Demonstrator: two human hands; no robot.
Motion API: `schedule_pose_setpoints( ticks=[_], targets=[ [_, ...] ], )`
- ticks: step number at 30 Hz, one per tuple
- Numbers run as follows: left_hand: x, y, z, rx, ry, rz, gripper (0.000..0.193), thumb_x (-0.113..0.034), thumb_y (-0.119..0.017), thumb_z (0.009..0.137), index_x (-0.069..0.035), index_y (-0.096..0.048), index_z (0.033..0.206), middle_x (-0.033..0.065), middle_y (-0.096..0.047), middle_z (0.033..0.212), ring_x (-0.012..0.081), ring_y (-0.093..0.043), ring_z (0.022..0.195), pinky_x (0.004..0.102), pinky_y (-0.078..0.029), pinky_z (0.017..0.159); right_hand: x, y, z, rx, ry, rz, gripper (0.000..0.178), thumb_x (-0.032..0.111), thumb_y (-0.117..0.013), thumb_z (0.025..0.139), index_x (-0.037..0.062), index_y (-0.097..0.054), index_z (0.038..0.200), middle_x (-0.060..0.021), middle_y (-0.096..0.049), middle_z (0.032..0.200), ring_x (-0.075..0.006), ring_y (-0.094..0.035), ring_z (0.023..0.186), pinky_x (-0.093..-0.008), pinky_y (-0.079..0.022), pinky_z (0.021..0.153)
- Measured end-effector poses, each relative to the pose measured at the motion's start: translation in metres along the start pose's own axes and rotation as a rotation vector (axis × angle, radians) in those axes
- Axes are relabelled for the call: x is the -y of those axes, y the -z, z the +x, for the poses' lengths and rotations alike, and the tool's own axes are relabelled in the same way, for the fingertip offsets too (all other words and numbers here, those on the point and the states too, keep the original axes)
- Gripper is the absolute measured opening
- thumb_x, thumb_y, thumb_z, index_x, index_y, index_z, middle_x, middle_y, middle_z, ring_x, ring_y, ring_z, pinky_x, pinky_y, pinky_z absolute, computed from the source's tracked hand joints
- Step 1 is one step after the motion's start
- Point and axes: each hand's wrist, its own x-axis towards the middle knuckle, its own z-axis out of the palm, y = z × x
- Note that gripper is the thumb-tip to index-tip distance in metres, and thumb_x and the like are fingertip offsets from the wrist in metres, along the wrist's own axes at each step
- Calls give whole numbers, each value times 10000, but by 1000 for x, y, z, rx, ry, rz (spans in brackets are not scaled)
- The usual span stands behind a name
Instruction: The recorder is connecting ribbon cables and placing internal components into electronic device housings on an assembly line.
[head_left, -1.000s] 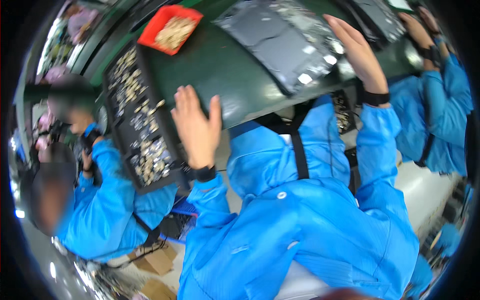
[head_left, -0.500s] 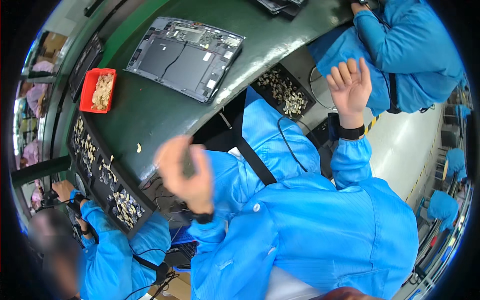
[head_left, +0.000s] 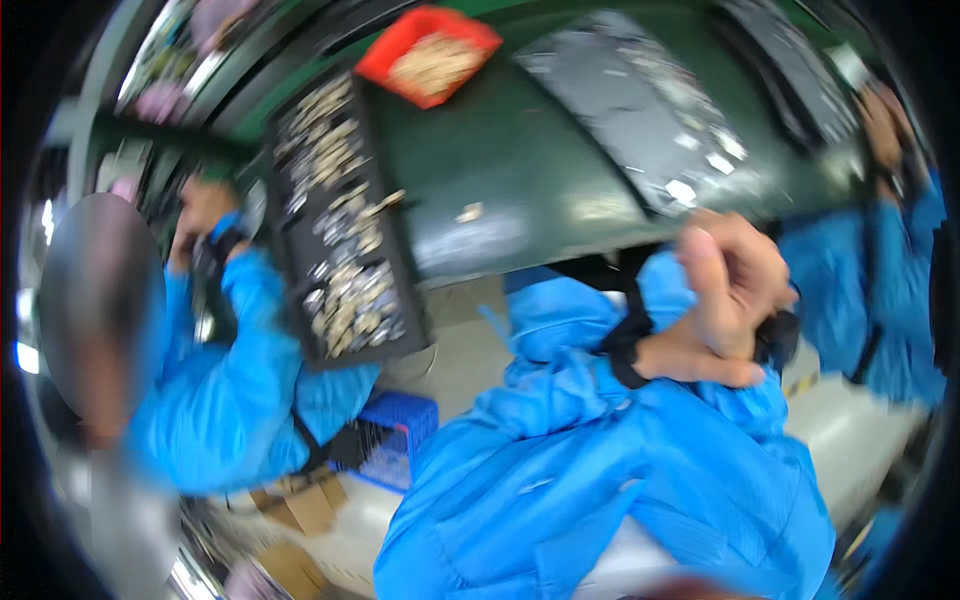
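My left hand (head_left: pixel 682 350) reaches across to the right wrist, its thumb along the wrist beside the dark band (head_left: pixel 778 338). Its fingers are mostly hidden behind the right hand, and it looks closed round the wrist. My right hand (head_left: pixel 738 268) is raised above it with the fingers curled in, blurred by motion; I see nothing held in it. Both hands are in front of the bench's near edge. Beyond them on the green bench (head_left: pixel 455 185) lies an opened flat grey device casing (head_left: pixel 605 105) with circuit boards along one side.
A red bin (head_left: pixel 375 62) of small pale pieces stands at the back. Left of the bench surface, a black divided tray (head_left: pixel 417 330) holds many small parts. Co-workers in blue sit at left (head_left: pixel 235 370) and right (head_left: pixel 825 290). A blue crate (head_left: pixel 410 415) stands below.
My view has swung, shifting the bench to the right. My left hand has moved from near the tray to my right wrist; the dark piece it held is out of sight. My right fingers have curled.
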Motion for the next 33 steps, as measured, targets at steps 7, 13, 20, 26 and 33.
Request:
schedule_pose_setpoints(
  ticks=[7, 13, 20, 26, 33],
  targets=[
    [-131, 45, -63, -630, 54, 882, 422, -272, -847, 865, -4, -737, 1172, 205, -740, 1211, 384, -699, 1119, 458, -546, 991, -70, 28, 39, 178, -3, -510, 93, -58, -731, 911, -22, -675, 846, -93, -649, 743, -220, -603, 670, -317, -458, 667],
    [-211, 124, -140, -1418, 225, 1865, 535, -83, -847, 788, -74, -724, 1308, 184, -658, 1279, 402, -599, 1187, 478, -481, 1045, -93, 53, 14, 306, 25, -693, 443, 139, -867, 791, 59, -686, 1188, -150, -623, 1296, -350, -558, 1224, -485, -389, 1104],
    [-224, 137, -147, -1420, 140, 2056, 146, -141, -855, 843, -123, -860, 988, 104, -702, 1124, 307, -621, 1057, 395, -492, 838, -106, 53, 34, 436, 13, -666, 487, 317, -849, 810, 62, -693, 1194, -165, -592, 1390, -396, -508, 1311, -567, -277, 1208],
    [-214, 130, -131, -1514, 79, 1846, 334, -182, -886, 820, -60, -819, 1123, 136, -702, 1161, 360, -648, 1075, 446, -526, 944, -84, 41, 37, 343, 39, -313, 256, 220, -644, 983, 3, -698, 1109, -198, -658, 1264, -388, -579, 1223, -551, -325, 1195],
    [-211, 159, -149, -1585, 214, 1677, 178, -144, -766, 931, -38, -821, 1063, 242, -763, 1029, 396, -762, 933, 409, -597, 816, -77, 33, 9, 361, 3, -191, 154, 106, -608, 1006, -14, -698, 1043, -172, -697, 1150, -365, -612, 1135, -465, -430, 1069]
  ],
)
